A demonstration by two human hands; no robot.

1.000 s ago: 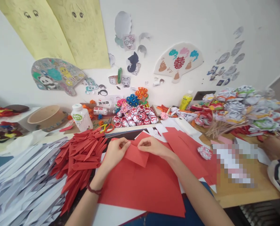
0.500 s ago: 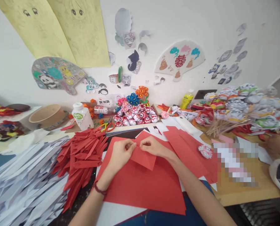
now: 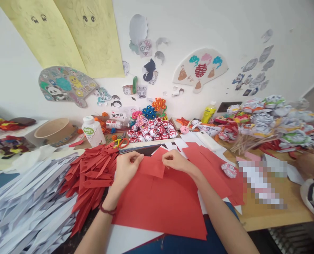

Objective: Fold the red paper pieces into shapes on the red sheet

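A small piece of red paper [image 3: 152,167] is stretched between my two hands, above large red sheets [image 3: 159,208] stacked on white paper. My left hand [image 3: 127,165] pinches its left edge between thumb and fingertips. At its right edge, my right hand [image 3: 174,160] holds it in a similar pinch. Left of my hands lies a heap of folded red strips [image 3: 93,173], beside a bigger pile of folded white strips [image 3: 32,197]. More red sheets [image 3: 209,169] lie to the right, with a red and white paper flower [image 3: 229,170] on them.
Behind my hands are a white bottle [image 3: 92,132], scissors [image 3: 122,142] and many red and white paper flowers [image 3: 154,130]. A yellow bottle [image 3: 208,112] stands against the wall. Bunched paper flowers on sticks [image 3: 268,121] lie at the right, near another person's hand [image 3: 311,164].
My hands have moved apart, the left one leftward and the right one slightly rightward. The small red paper has turned and now lies more level between them.
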